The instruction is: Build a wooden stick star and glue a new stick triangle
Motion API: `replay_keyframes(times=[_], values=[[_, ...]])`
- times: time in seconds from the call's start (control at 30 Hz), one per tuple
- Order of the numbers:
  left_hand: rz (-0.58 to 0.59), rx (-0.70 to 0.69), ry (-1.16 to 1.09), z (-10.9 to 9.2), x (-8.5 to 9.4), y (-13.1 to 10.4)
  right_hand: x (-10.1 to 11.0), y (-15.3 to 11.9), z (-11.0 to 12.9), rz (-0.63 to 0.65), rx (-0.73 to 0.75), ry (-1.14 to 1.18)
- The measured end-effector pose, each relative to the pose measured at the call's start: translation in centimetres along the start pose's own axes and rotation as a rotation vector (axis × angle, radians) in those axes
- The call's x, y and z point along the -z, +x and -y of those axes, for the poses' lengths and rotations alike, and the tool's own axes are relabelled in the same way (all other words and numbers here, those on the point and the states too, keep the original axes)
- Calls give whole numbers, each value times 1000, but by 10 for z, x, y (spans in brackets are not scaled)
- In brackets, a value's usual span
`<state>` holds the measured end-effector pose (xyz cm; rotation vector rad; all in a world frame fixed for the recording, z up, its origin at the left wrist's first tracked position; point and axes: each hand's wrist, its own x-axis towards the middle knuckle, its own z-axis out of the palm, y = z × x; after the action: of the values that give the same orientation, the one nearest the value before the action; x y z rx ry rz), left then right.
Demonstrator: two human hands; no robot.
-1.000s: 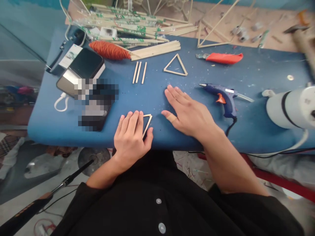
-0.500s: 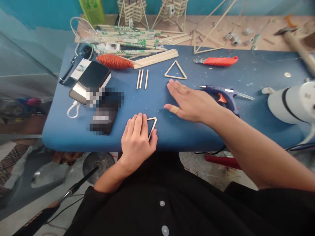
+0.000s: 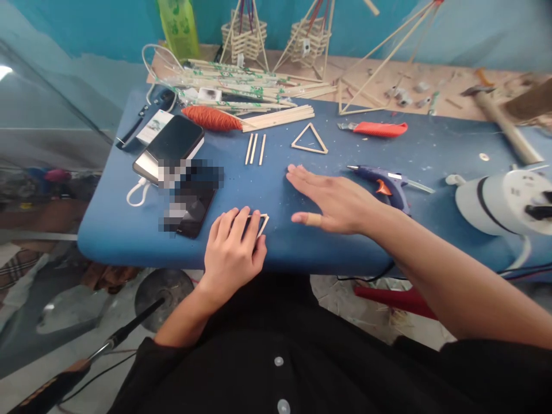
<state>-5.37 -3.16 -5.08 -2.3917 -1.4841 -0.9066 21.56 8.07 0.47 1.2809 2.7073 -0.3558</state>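
My left hand (image 3: 230, 247) lies over a small triangle of wooden sticks (image 3: 264, 223) near the table's front edge. Its curled fingers and thumb cover most of the triangle, leaving only the right corner in sight. Flat and palm down, my right hand (image 3: 334, 198) holds nothing; a tan bandage (image 3: 314, 219) wraps its thumb. Beyond its fingertips is another stick triangle (image 3: 318, 150). Three short sticks (image 3: 254, 149) lie side by side to the left of that triangle. A blue glue gun (image 3: 390, 184) with an orange trigger rests just past my right hand.
At the back are a red utility knife (image 3: 379, 129), orange twine (image 3: 212, 117), long sticks (image 3: 280, 118) and stick frames (image 3: 245, 43). Phone-like devices (image 3: 172, 144) occupy the left. A hammer (image 3: 504, 121) and a white cylindrical device (image 3: 495, 198) stand on the right.
The view has tilted up slightly. My right hand has drawn back from the far triangle towards me. My left hand stays on the near triangle, its fingers now covering more of it.
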Motion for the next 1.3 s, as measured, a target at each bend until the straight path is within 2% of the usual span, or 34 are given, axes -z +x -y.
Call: replay_keyframes(times=[0.17,0.3,0.4,0.53,0.6,0.7,0.83,0.93,1.03,1.17,1.3], values=[[4,14,11,-2,0,2,1,-5,-8,-21,-138,-74],[40,9,34,-1,0,4,-5,-3,-7,-70,-36,-31],[36,5,33,-1,0,4,-9,-22,-2,-96,34,24],[20,8,42,-2,-2,4,-10,-39,0,-151,-155,-81],[22,2,52,-2,-3,5,-8,-31,-1,-160,-253,-140],[15,-19,59,-3,-4,6,-5,-3,2,-142,-327,-163],[0,-8,75,-4,-4,6,-5,22,17,-124,-428,-161],[-9,-2,73,-5,-5,5,-10,17,25,-169,-458,-167],[-26,-7,74,-5,-5,5,-15,1,26,-214,-407,-176],[-38,-4,78,-5,-5,6,-11,-15,30,-101,-414,-130],[-48,-10,84,-6,-6,5,-3,-18,41,-27,-479,-64]])
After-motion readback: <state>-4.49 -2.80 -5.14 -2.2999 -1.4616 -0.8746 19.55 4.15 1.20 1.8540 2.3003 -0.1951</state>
